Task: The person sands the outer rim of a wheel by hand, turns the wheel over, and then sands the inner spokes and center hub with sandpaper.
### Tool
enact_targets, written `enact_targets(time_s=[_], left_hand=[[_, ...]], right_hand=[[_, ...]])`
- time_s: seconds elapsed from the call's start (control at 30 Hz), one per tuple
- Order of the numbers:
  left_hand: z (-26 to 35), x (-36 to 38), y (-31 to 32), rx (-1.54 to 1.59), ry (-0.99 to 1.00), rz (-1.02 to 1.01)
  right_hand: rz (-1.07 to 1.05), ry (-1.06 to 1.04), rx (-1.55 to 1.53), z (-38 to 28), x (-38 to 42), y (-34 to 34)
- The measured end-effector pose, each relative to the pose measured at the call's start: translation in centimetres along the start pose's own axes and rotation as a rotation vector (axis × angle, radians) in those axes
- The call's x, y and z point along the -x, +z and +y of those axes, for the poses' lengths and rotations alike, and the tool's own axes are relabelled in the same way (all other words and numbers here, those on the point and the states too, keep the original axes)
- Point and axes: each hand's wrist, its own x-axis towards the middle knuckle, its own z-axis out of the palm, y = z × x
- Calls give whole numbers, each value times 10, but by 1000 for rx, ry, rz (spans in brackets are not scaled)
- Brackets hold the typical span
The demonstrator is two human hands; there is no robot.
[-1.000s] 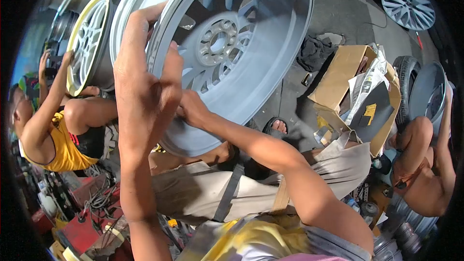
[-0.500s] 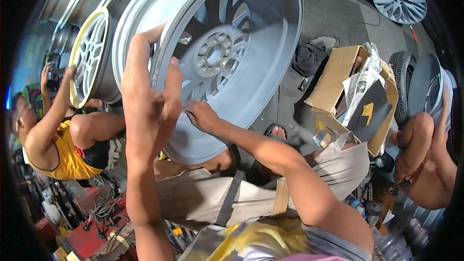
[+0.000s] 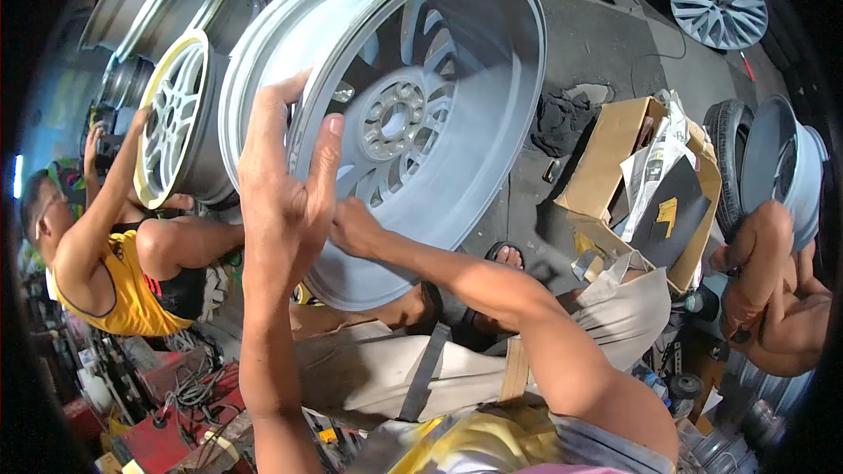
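Note:
A large grey wheel rim (image 3: 487, 145) stands tilted in front of me, its hollow side with the hub and spokes turned towards me. My left hand (image 3: 285, 162) grips the rim's near left edge, with the thumb on the inner side and the fingers round the outside. Lower down, my right hand (image 3: 353, 226) is closed at the inside of the rim near the lower left edge. Whatever its fingers hold, if anything, is hidden.
A person in a yellow top (image 3: 132, 285) holds a yellow-edged wheel (image 3: 180, 114) at left. Another person (image 3: 764, 281) sits at right beside a rim and tyre (image 3: 727, 158). A cardboard box (image 3: 606, 149) with papers stands right of my rim. Cables and tools lie lower left.
The view has shifted slightly, so the surroundings sit a little lower. My right hand has moved slightly at the rim's inside. My left hand keeps its hold on the edge.

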Motion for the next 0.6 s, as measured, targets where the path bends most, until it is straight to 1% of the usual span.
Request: enact_targets(time_s=[0.03,0.1,0.2,0.27,0.3,0.43,0.47,0.53,0.57,0.6], left_hand=[[0,0,1,0,32,16],[0,-1,0,-5,69,39],[-1,-1,-1,17,78,27],[-1,0,-2,-66,84,17],[10,0,-3,40,12,7],[5,2,-2,52,17,21],[4,2,-2,57,25,19],[4,2,-4,59,38,12],[5,2,-4,53,11,5],[6,1,-3,50,-13,-1]], right_hand=[[74,37,-119,-26,-22,0],[-24,172,-398,-63,-58,-27],[3,94,-419,-72,-71,-34],[34,30,-435,-75,-76,-41],[46,-2,-442,-75,-77,-46],[108,-124,-482,-77,-83,-53],[95,-126,-483,-76,-86,-50],[82,-20,-780,-74,-93,-45],[88,-24,-777,-72,-95,-47],[149,-12,-714,-72,-97,-53]])
